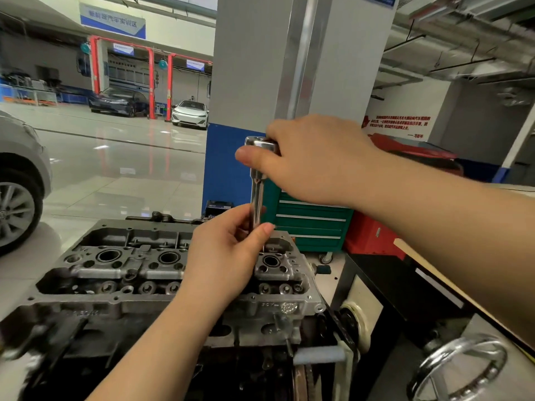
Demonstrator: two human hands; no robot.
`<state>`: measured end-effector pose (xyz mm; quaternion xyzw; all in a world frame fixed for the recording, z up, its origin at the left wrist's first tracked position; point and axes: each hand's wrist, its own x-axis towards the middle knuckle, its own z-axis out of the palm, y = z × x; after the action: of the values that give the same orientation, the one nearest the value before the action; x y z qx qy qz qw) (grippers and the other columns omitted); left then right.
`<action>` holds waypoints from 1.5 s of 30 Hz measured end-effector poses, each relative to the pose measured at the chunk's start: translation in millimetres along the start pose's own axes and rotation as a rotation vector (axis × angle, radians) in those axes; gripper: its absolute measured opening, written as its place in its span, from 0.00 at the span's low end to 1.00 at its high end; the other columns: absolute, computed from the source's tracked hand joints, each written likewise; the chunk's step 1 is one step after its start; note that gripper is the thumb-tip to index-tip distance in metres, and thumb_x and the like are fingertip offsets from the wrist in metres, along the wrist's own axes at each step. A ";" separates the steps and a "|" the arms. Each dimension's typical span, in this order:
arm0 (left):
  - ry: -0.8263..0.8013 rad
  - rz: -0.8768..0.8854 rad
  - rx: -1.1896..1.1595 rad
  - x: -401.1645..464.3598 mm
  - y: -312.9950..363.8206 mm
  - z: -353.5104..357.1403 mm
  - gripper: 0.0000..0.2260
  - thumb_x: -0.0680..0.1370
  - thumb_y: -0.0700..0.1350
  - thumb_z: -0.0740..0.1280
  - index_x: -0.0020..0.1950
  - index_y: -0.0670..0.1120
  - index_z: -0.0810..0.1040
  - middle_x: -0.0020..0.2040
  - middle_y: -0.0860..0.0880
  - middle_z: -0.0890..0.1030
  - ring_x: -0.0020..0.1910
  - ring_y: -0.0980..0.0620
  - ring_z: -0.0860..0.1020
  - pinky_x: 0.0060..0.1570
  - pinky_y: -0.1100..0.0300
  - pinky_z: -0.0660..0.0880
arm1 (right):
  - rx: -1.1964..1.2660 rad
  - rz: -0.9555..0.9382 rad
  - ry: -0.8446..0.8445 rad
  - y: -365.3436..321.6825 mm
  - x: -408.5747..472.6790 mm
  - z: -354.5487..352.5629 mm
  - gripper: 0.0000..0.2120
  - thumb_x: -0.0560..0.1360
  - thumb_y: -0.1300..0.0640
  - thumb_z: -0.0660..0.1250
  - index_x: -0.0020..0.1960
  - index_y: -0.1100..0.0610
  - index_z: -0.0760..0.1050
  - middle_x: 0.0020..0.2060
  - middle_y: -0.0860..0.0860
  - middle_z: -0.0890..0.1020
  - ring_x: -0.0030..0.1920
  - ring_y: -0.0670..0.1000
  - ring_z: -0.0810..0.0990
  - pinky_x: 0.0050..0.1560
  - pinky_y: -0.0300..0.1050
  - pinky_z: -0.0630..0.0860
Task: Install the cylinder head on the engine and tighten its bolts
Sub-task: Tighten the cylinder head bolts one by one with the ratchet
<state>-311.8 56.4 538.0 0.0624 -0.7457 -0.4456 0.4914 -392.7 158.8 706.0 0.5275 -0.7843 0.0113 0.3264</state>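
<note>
Cylinder head [139,273] seated on the engine [173,342], its right end near the stand's edge. Upright chrome extension bar [256,198] over the right end: right hand [312,160] grips the ratchet head [260,143]; left hand [228,253] fingers pinch the bar's lower part.

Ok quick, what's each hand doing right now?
Left hand: fingers pinch the extension bar low down.
Right hand: grips the ratchet head on top.
</note>
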 end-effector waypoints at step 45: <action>-0.175 -0.149 -0.111 5.1 -0.2 -8.9 0.06 0.82 0.45 0.71 0.53 0.56 0.85 0.44 0.56 0.88 0.42 0.59 0.86 0.44 0.73 0.75 | 0.784 0.094 0.165 -5.5 17.6 41.9 0.25 0.86 0.47 0.59 0.36 0.61 0.74 0.32 0.57 0.76 0.36 0.51 0.74 0.40 0.53 0.71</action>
<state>-307.4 48.2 542.3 0.0514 -0.7534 -0.5252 0.3924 -413.1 126.7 680.5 0.5728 -0.7151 0.3667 0.1613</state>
